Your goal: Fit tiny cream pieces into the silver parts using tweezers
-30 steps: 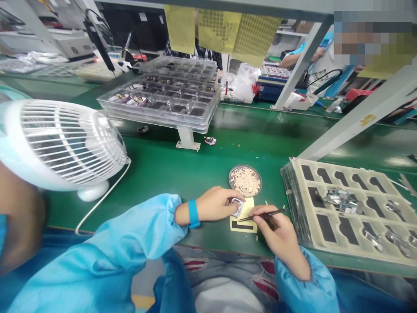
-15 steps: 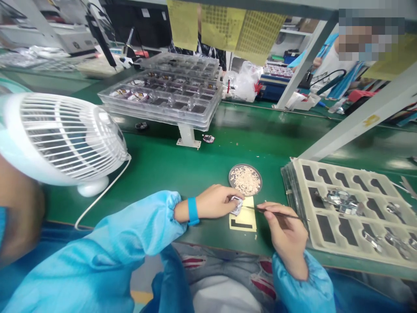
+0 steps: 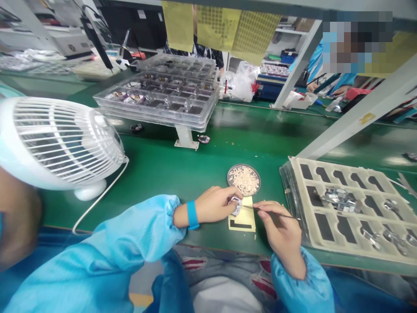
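Observation:
My left hand (image 3: 216, 204) is closed on a small silvery-white electronic part (image 3: 236, 206), pinched between thumb and fingers over a yellow paper (image 3: 249, 215). A black L-shaped mark lies on that paper's lower part. In my right hand (image 3: 283, 226) is a pair of thin dark tweezers (image 3: 273, 213), gripped between thumb and fingers and pointing left. Their tip reaches to the right side of the part; whether it touches is too small to tell. Just beyond the paper sits a round dish (image 3: 244, 179) full of tiny beige pieces.
On the left stands a white fan (image 3: 65, 143) with its cord. A pale tray (image 3: 358, 208) of metal parts lies at right. Stacked clear trays (image 3: 156, 98) rest on a raised stand, with a small part (image 3: 204, 139) near its foot. Another person works across the bench.
The whole view has shifted slightly. My right hand has moved a little left with the tweezers, their tip now closer to the part. My left hand keeps its hold.

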`<control>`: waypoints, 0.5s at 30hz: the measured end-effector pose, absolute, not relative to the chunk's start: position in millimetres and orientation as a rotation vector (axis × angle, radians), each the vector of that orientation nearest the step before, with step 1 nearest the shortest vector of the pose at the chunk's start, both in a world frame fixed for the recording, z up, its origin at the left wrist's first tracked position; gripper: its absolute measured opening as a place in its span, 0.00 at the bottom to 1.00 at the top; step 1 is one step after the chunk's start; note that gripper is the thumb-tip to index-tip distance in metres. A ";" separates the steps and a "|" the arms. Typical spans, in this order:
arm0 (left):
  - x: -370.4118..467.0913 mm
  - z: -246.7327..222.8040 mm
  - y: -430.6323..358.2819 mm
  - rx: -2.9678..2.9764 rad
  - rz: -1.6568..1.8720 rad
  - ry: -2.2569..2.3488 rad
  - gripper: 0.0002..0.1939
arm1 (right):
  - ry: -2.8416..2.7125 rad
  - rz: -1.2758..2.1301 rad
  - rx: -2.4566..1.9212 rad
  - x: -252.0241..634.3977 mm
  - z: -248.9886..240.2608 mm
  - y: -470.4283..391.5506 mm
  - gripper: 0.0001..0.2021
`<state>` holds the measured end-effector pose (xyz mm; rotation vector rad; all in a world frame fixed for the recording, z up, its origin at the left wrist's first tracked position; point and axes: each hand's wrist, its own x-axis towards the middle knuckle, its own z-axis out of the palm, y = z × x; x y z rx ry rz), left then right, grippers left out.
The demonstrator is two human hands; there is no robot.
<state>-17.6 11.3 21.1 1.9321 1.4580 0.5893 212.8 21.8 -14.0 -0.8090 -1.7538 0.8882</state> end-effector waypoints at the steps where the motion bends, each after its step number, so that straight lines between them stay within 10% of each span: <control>1: -17.5 21.0 11.3 1.931 0.590 1.461 0.12 | -1.754 0.889 -0.806 212.7 -14.0 22.0 0.07; 15: -20.1 13.6 12.0 1.822 0.673 1.398 0.13 | -1.941 0.634 -0.700 211.9 -9.9 22.3 0.15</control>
